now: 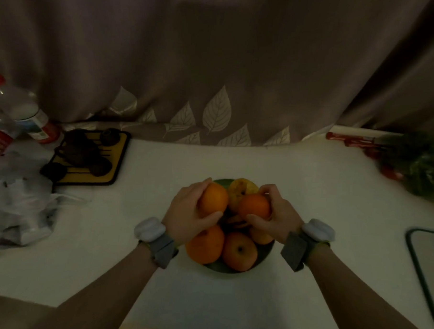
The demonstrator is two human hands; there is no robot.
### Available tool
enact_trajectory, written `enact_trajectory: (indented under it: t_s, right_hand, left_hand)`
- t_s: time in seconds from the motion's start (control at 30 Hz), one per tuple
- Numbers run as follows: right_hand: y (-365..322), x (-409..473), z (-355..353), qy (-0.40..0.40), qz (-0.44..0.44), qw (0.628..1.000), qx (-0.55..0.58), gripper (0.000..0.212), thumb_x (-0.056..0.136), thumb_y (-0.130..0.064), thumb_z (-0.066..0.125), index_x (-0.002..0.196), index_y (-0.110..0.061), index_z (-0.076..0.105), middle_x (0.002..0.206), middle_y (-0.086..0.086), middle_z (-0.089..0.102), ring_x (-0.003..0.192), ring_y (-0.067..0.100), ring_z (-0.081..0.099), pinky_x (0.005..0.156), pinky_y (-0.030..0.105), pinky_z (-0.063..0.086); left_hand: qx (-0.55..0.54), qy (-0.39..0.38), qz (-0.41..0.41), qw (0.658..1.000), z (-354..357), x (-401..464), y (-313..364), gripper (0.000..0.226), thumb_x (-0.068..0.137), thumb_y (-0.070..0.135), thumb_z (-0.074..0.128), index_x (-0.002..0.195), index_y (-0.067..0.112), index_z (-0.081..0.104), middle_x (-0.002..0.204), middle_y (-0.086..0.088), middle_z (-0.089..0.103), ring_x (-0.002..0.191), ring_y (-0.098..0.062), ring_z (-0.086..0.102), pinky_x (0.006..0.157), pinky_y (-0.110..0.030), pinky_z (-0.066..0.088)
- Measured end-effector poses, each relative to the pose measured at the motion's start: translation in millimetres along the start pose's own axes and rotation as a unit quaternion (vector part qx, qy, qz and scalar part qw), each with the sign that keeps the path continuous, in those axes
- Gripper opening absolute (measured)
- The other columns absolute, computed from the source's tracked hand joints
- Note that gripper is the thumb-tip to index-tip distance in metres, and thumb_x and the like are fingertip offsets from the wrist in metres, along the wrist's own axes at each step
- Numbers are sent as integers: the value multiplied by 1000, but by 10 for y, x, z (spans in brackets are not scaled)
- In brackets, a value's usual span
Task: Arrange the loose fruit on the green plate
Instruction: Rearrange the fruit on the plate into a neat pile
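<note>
Curtain [215,64] behind, bottles [19,116] left, greens [419,168] right

Worktop [297,182]: white, dimly lit.
Green plate [262,259]: set below the fingers [210,217].
Yellow mat [114,164]: laid far left of them.
Plastic bags [17,205]: heaped further left.

A yellow tray [87,158] of dark fruit lies beside plastic bottles [16,115] and a leaf-patterned curtain [215,64].
</note>
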State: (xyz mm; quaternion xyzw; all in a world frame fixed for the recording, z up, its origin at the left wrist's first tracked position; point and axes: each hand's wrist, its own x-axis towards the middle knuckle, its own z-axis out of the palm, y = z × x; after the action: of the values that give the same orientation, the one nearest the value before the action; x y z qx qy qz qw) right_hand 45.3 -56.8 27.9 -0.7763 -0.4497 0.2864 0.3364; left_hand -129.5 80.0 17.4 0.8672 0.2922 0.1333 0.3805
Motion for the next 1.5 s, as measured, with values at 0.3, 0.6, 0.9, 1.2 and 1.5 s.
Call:
enact_trajectory:
  t_s: [0.3,0.6,0.9,1.2,1.5]
  right_hand:
    - [-6,-65,-222,99,1,988,121,54,70,-30,75,112,-37,43,112,-12,51,98,13,55,81,29,49]
    - [-354,-4,260,39,-74,996,-34,82,61,-47,73,128,-17,38,127,7,43,113,17,42,100,32,41]
    - [-126,40,146,-110,-27,988,109,73,81,-49,54,139,-31,14,139,0,38,130,21,40,107,35,37]
    - [-91,199,215,-196,-116,833,-504,45,93,-37,37,131,-13,43,143,12,35,131,31,29,107,42,25]
    - [-343,168,-267,-33,-32,976,-215,32,78,-29,64,94,-11,42,84,6,52,82,28,52,70,37,41]
  left_hand:
    - [-1,-22,17,1000,131,-83,34,92,61,67,48,139,20,30,142,-5,40,125,-24,40,103,-36,34]
    - [-750,-6,-258,608,196,-157,376,71,61,61,55,109,9,61,111,-21,66,106,-39,58,92,-56,44]
    - [-829,-49,-215,515,206,-275,344,103,32,54,86,119,7,58,124,-28,57,110,-47,55,77,-59,54]
    - [-814,-19,-237,530,35,-294,219,106,25,51,89,116,7,56,114,-26,64,106,-47,57,75,-64,52]
    - [-806,-8,-239,541,-2,-311,153,107,25,51,89,116,8,54,109,-25,67,101,-45,61,77,-65,50]
